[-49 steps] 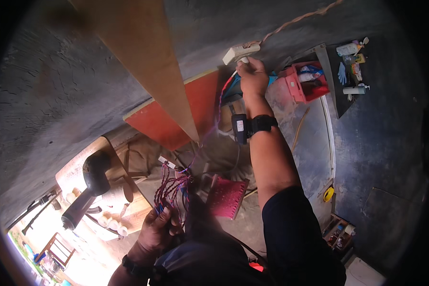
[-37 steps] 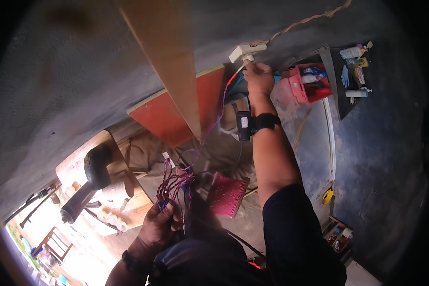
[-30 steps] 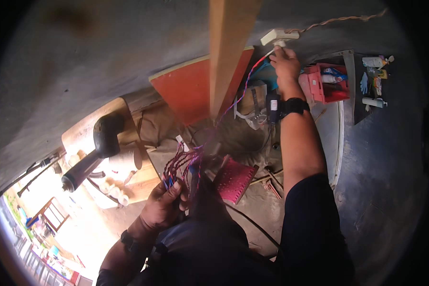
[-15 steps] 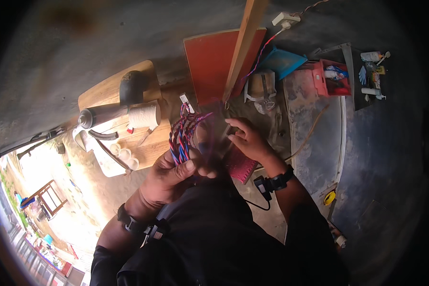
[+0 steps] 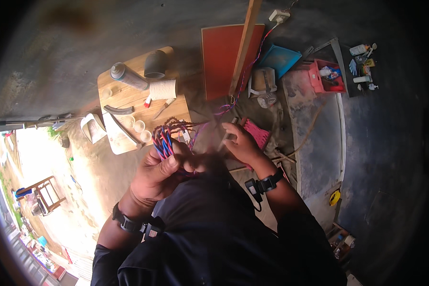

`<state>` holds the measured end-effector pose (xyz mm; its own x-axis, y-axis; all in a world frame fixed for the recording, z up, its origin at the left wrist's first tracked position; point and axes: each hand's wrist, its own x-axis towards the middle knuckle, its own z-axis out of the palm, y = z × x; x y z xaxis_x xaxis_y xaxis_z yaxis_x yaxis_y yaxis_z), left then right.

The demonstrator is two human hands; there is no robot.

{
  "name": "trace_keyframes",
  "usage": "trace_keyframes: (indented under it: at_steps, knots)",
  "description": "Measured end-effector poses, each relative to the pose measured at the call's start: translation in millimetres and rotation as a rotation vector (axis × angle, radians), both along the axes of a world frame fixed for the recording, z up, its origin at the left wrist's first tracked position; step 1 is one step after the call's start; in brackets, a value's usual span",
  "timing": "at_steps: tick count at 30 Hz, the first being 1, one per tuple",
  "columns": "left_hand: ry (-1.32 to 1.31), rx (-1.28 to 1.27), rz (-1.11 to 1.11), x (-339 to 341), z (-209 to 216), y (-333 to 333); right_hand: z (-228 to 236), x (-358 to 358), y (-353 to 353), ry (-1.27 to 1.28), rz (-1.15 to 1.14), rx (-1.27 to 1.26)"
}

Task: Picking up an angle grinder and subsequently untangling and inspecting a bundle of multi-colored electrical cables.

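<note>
My left hand [image 5: 158, 174] is closed around a looped bundle of twisted red and blue electrical wire [image 5: 163, 143], thumb pressed across the loops. Dark, blurred strands trail from the bundle toward the right. To its right, my right hand [image 5: 245, 145] has its fingers curled toward the thumb; what they hold, if anything, is blurred and I cannot make it out. Beyond both hands, a twisted wire [image 5: 249, 71] drops from a white socket box [image 5: 279, 17] along a wooden post [image 5: 243, 52]. Past my right fingers lies a pink woven piece [image 5: 257, 135].
At left stands a wooden table [image 5: 174, 112] with a spray can [image 5: 128, 76], a dark cup [image 5: 155, 64], a string roll [image 5: 163, 89], a knife [image 5: 163, 108] and small cups. A red board [image 5: 218, 62] leans ahead. Right are a blue tray [image 5: 280, 62] and a red crate [image 5: 326, 76].
My left hand and the wire bundle have shifted left and tilted. The right hand has moved slightly left and down. The whole view has turned, showing more of the table.
</note>
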<state>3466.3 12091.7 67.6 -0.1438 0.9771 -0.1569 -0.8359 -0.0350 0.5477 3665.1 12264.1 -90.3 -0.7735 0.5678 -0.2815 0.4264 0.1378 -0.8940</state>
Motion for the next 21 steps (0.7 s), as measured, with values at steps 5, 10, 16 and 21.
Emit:
trace_keyframes:
  at_steps: [5,10,16,21]
  knots:
    - [0.006,-0.034,0.2,16.1,13.2,-51.7,-16.5,9.1,-15.0,-0.143,-0.054,0.009]
    - [0.024,-0.113,0.507,35.9,1.7,-100.9,-20.6,8.1,-24.1,-0.124,-0.005,-0.042]
    - [0.268,-0.06,0.773,51.3,12.2,-154.3,-18.1,10.3,-31.6,-0.057,0.106,0.076]
    - [0.3,-0.142,1.002,67.6,21.2,-215.7,-3.6,4.0,-45.3,-0.022,0.174,0.182]
